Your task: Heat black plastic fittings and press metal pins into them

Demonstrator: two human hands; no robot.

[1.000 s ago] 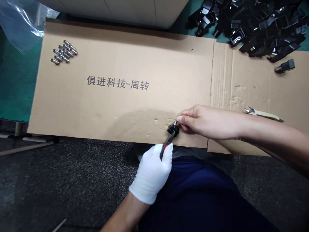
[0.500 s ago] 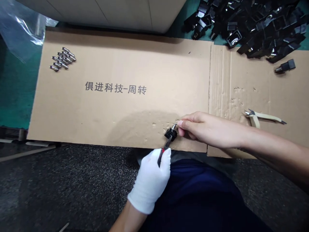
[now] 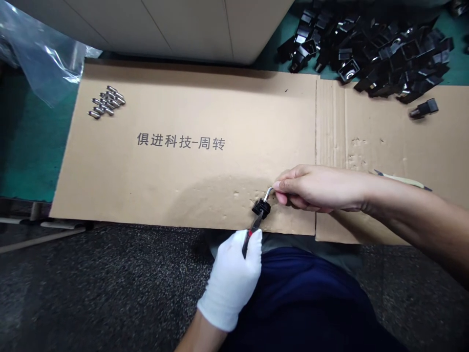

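Observation:
My left hand (image 3: 234, 274), in a white glove, is closed around dark pliers (image 3: 253, 229) with a red mark. Their tips rest at a small black housing (image 3: 261, 207) near the front edge of the cardboard. A bright metal piece rises from the housing, and out of it comes a bent metal rod (image 3: 270, 189) that looks like a hex key. The bare fingers of my right hand (image 3: 315, 188) pinch the rod's upper end. Those fingers hide the tip of the rod.
Several small metal cylinders (image 3: 106, 101) lie at the cardboard's far left. Black housings (image 3: 388, 54) are heaped at the back right, with a single one (image 3: 424, 108) in front. Cutters (image 3: 403, 180) lie partly behind my right forearm. A grey bin (image 3: 190, 29) borders the back.
The rod shows more clearly, and my right fingers have shifted slightly around its end. My right forearm now covers more of the cutters. The whole view has shifted a little.

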